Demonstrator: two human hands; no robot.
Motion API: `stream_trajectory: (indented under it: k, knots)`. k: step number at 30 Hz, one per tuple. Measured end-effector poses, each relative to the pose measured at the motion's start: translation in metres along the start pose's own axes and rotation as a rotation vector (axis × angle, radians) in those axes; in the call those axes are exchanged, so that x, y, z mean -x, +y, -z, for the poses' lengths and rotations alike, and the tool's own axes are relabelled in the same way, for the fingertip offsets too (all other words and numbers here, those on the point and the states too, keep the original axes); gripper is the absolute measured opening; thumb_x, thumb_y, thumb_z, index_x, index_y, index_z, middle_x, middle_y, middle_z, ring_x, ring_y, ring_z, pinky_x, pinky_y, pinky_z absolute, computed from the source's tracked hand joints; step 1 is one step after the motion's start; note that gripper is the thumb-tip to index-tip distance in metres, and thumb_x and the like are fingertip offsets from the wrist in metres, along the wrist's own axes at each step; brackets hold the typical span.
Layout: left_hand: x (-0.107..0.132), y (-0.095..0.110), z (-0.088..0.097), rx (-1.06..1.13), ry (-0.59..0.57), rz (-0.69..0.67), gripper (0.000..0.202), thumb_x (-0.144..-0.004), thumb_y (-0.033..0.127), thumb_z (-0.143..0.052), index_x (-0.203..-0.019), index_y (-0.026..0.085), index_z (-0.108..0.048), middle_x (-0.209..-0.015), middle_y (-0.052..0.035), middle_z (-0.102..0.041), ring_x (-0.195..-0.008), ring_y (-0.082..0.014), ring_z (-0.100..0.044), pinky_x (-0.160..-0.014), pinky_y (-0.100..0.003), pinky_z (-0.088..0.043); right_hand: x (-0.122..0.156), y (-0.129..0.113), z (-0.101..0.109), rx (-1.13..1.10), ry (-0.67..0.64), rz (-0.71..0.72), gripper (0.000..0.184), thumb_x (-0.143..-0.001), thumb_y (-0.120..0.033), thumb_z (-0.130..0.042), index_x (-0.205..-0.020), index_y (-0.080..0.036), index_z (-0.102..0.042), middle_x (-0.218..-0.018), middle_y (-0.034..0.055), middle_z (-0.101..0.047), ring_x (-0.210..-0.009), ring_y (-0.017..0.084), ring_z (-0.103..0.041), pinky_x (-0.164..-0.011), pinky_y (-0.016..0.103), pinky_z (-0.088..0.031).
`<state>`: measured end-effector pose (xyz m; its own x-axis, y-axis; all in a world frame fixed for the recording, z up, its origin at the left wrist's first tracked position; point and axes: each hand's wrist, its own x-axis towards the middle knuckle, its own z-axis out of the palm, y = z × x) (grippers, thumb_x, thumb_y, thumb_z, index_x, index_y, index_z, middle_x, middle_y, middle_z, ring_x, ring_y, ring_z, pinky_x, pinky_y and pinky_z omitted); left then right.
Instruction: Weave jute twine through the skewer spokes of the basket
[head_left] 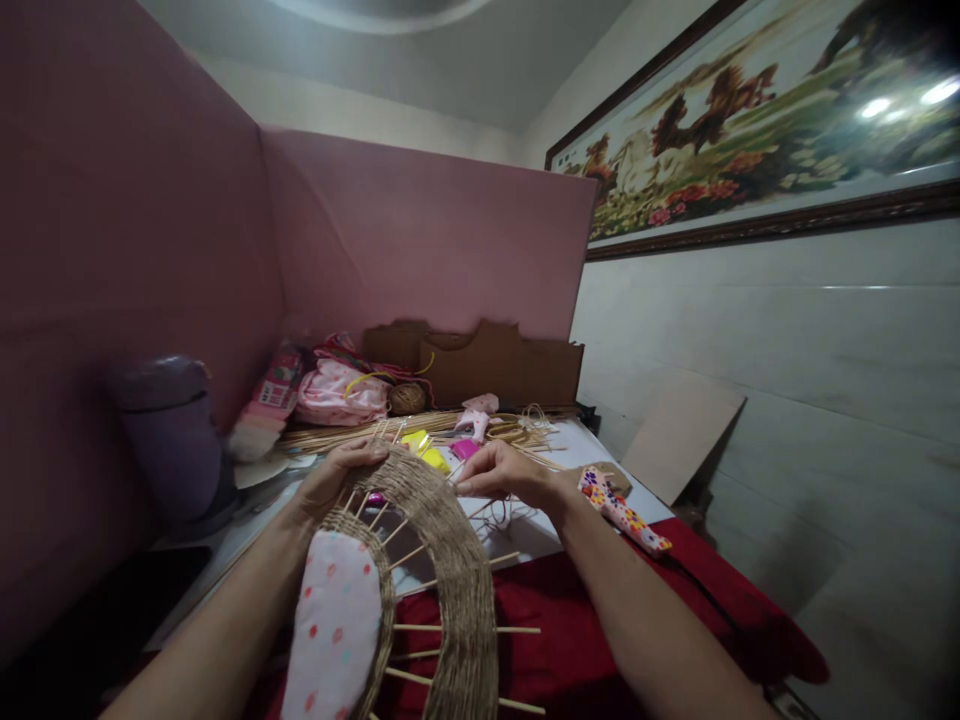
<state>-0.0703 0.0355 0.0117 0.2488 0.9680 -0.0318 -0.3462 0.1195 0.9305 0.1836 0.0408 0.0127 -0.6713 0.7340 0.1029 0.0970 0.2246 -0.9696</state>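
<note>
A woven piece stands before me: a wide curved band of brown twine [465, 570] runs over thin wooden sticks [412, 558] that fan out from a white dotted fabric panel [337, 620] with a twine edge. My left hand [349, 470] is closed round the upper left end of the band. Fingertips pinched, my right hand [506, 472] is at the band's upper right edge, close to a stick end. What lies between those fingers is too small to make out. A loose thin strand [501, 518] loops below the right hand.
Yellow packets [426, 452], a magenta packet [465, 448], a bundle of sticks [322, 436] and a twine ball [407, 399] lie behind. Flowered fabric [622, 515] is at right, red cloth [555, 620] in front. A purple bin [176, 440] stands left; cardboard [495, 365] leans at the back.
</note>
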Motion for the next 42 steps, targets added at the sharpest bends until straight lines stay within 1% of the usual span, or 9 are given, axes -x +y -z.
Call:
stream_trajectory:
  k: [8, 14, 20, 26, 29, 34, 36, 39, 42]
  knots:
    - [-0.002, 0.001, 0.007, 0.003, -0.025, -0.047, 0.026, -0.066, 0.004, -0.062, -0.091, 0.011, -0.059, -0.075, -0.0076, -0.071, -0.058, -0.0169, -0.066, -0.053, -0.026, -0.056, -0.003, -0.002, -0.001, 0.064, 0.056, 0.067, 0.028, -0.065, -0.038, -0.073, -0.069, -0.011, -0.069, -0.048, -0.0055, -0.046, -0.044, 0.004, -0.033, -0.042, 0.019, -0.022]
    - [0.000, 0.004, 0.003, -0.001, -0.009, -0.032, 0.026, -0.067, 0.004, -0.059, -0.093, 0.010, -0.059, -0.075, -0.0085, -0.071, -0.057, -0.0176, -0.066, -0.051, -0.027, -0.056, -0.006, 0.004, -0.007, 0.265, 0.233, 0.308, 0.027, -0.065, -0.037, -0.073, -0.068, -0.011, -0.072, -0.058, 0.0029, -0.061, -0.052, 0.009, -0.046, -0.049, 0.022, -0.033]
    - [0.002, 0.011, 0.007, 0.018, 0.092, -0.043, 0.023, -0.067, 0.003, -0.058, -0.088, 0.012, -0.059, -0.070, -0.0051, -0.069, -0.053, -0.0163, -0.064, -0.048, -0.025, -0.055, 0.000, -0.005, -0.011, 0.457, 0.381, 0.471, 0.025, -0.071, -0.033, -0.069, -0.060, -0.011, -0.068, -0.049, -0.0006, -0.051, -0.048, 0.007, -0.037, -0.048, 0.022, -0.029]
    - [0.000, 0.014, 0.019, 0.049, 0.078, -0.118, 0.024, -0.067, 0.005, -0.058, -0.090, 0.011, -0.060, -0.068, -0.0041, -0.067, -0.055, -0.0177, -0.065, -0.049, -0.030, -0.056, 0.001, -0.005, -0.009, 0.382, 0.273, 0.359, 0.019, -0.071, -0.028, -0.065, -0.065, -0.011, -0.070, -0.049, -0.0029, -0.045, -0.047, 0.006, -0.032, -0.045, 0.022, -0.023]
    - [0.001, 0.015, 0.019, 0.071, 0.097, -0.141, 0.023, -0.068, 0.006, -0.058, -0.090, 0.010, -0.061, -0.069, -0.0051, -0.068, -0.055, -0.0177, -0.065, -0.047, -0.028, -0.055, -0.001, -0.003, -0.007, 0.290, 0.220, 0.296, 0.016, -0.068, -0.024, -0.062, -0.072, -0.011, -0.072, -0.053, -0.0015, -0.052, -0.048, 0.007, -0.035, -0.046, 0.021, -0.023]
    - [0.009, 0.018, 0.011, 0.108, 0.111, -0.158, 0.022, -0.069, 0.005, -0.056, -0.089, 0.011, -0.061, -0.070, -0.0058, -0.069, -0.053, -0.0168, -0.064, -0.045, -0.026, -0.054, -0.004, -0.002, -0.005, 0.133, 0.143, 0.247, 0.017, -0.064, -0.027, -0.066, -0.072, -0.013, -0.073, -0.061, 0.0015, -0.060, -0.054, 0.008, -0.042, -0.049, 0.021, -0.027]
    - [0.011, 0.020, 0.009, 0.128, 0.102, -0.167, 0.024, -0.069, 0.005, -0.055, -0.090, 0.011, -0.061, -0.072, -0.0063, -0.069, -0.056, -0.0179, -0.065, -0.049, -0.028, -0.056, -0.004, -0.002, -0.006, 0.096, 0.135, 0.216, 0.018, -0.064, -0.029, -0.068, -0.069, -0.013, -0.071, -0.056, -0.0004, -0.055, -0.050, 0.007, -0.038, -0.047, 0.021, -0.023]
    - [0.011, 0.020, 0.011, 0.148, 0.109, -0.174, 0.026, -0.069, 0.004, -0.054, -0.093, 0.012, -0.061, -0.073, -0.0063, -0.070, -0.059, -0.0198, -0.066, -0.051, -0.030, -0.057, -0.004, 0.001, -0.010, 0.024, 0.151, 0.160, 0.026, -0.066, -0.036, -0.069, -0.061, -0.011, -0.067, -0.044, -0.0062, -0.038, -0.042, 0.004, -0.025, -0.042, 0.021, -0.015]
    - [0.008, 0.020, 0.015, 0.173, 0.131, -0.208, 0.026, -0.069, 0.004, -0.053, -0.093, 0.013, -0.060, -0.072, -0.0057, -0.069, -0.059, -0.0189, -0.067, -0.053, -0.028, -0.057, -0.006, 0.006, -0.013, -0.140, 0.136, 0.115, 0.032, -0.071, -0.042, -0.066, -0.064, -0.011, -0.065, -0.041, -0.0097, -0.025, -0.039, 0.003, -0.016, -0.040, 0.022, -0.009]
